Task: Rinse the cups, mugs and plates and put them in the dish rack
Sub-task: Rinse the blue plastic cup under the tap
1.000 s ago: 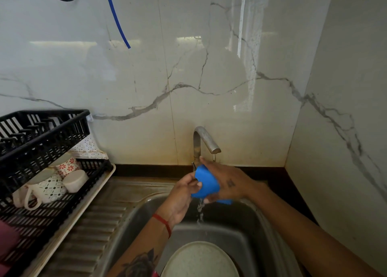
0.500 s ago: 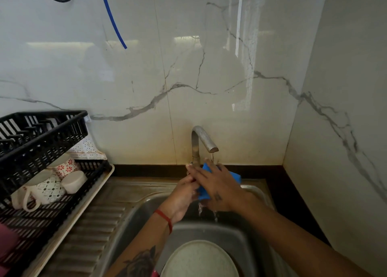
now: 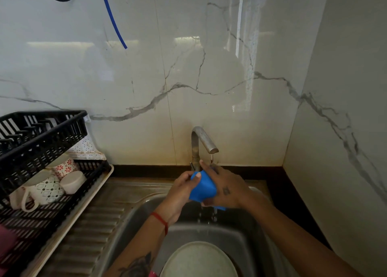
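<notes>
A: Where's the blue cup [image 3: 202,187]?
B: Under the tap [image 3: 204,139], over the sink [image 3: 134,220] — left hand [image 3: 181,190] & right hand [image 3: 223,187] both wrapped round it
A: Turn it so water reaches inside — then dish rack [image 3: 41,130]

Much of the blue cup [image 3: 202,190] is covered: the left hand [image 3: 181,190] wraps its left side and the right hand [image 3: 225,187] lies across its right side, so its mouth and any handle cannot be made out. The right hand's fingers [image 3: 206,168] also hide where the stream from the tap [image 3: 204,139] lands. The plate [image 3: 198,260] in the sink [image 3: 134,218] is cut off by the bottom edge. The dish rack [image 3: 41,130] runs out past the left edge, and its upper tier hides the tops of the patterned mugs [image 3: 45,190] below. A pink object [image 3: 5,245] at the lower left is cropped and too blurred to name.
</notes>
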Demonstrator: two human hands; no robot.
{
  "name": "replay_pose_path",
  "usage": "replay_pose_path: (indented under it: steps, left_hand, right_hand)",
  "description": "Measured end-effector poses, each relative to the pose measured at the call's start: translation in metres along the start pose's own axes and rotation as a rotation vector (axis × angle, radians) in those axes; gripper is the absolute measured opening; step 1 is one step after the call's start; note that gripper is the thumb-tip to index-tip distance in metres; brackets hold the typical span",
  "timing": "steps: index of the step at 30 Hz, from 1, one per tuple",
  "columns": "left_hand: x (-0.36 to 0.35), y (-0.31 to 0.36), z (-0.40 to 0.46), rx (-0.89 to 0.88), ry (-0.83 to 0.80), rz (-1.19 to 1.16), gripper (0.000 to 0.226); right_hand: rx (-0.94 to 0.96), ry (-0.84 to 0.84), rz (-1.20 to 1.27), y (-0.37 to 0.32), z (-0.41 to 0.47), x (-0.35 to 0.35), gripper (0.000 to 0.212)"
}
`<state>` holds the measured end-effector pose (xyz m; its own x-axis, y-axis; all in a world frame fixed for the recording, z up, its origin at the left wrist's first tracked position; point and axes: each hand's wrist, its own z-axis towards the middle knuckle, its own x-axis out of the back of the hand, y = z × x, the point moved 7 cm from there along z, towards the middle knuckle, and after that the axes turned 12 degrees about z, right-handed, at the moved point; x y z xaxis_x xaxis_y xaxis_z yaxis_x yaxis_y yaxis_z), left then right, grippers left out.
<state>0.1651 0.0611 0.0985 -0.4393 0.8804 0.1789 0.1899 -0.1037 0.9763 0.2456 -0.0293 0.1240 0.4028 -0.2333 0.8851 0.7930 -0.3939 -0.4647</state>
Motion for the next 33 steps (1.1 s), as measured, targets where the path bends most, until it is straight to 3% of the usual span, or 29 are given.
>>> replay_pose_path:
  steps: [3, 5, 8, 10, 13, 16, 21, 23, 25, 27, 33]
  left_hand:
    - [-0.001, 0.005, 0.002, 0.023, 0.059, -0.045, 0.020]
    - [-0.001, 0.006, 0.003, 0.026, 0.047, -0.094, 0.019]
    - [0.000, 0.005, 0.003, 0.027, -0.003, -0.254, 0.015]
    - [-0.001, 0.001, 0.002, 0.026, -0.016, -0.385, 0.017]
    - [-0.009, -0.010, -0.002, 0.095, -0.008, -0.592, 0.028]
    - [-0.023, -0.023, -0.006, 0.247, -0.009, -0.842, 0.042]
    - [-0.051, -0.032, -0.010, 0.436, -0.039, -0.903, 0.053]
    - [-0.056, -0.037, -0.008, 0.499, 0.022, -1.007, 0.048]
    - [-0.063, -0.040, -0.006, 0.551, 0.068, -1.026, 0.044]
    - [-0.069, -0.039, -0.004, 0.553, 0.083, -0.980, 0.041]
    - [-0.065, -0.040, -0.001, 0.585, 0.070, -1.023, 0.050]
  right_hand:
    - [0.102, 0.051, -0.090, -0.015, 0.002, -0.005, 0.106]
    - [0.109, 0.014, 0.001, -0.012, 0.005, -0.001, 0.107]
    - [-0.024, -0.059, 0.462, 0.008, 0.007, 0.014, 0.104]
    - [-0.108, -0.075, 0.786, 0.018, 0.007, 0.018, 0.087]
    - [-0.195, -0.143, 1.034, 0.028, 0.007, 0.009, 0.062]
    - [-0.255, -0.114, 1.199, 0.033, 0.002, -0.004, 0.063]
    - [-0.329, 0.264, 0.990, 0.039, -0.001, -0.005, 0.042]
    - [-0.247, 0.352, 0.778, 0.029, -0.007, -0.002, 0.050]
    - [-0.123, 0.292, 0.382, 0.010, -0.013, -0.014, 0.068]
    - [-0.059, 0.238, 0.049, -0.001, -0.017, -0.030, 0.066]
    - [0.234, 0.125, -0.203, -0.005, -0.038, -0.039, 0.058]
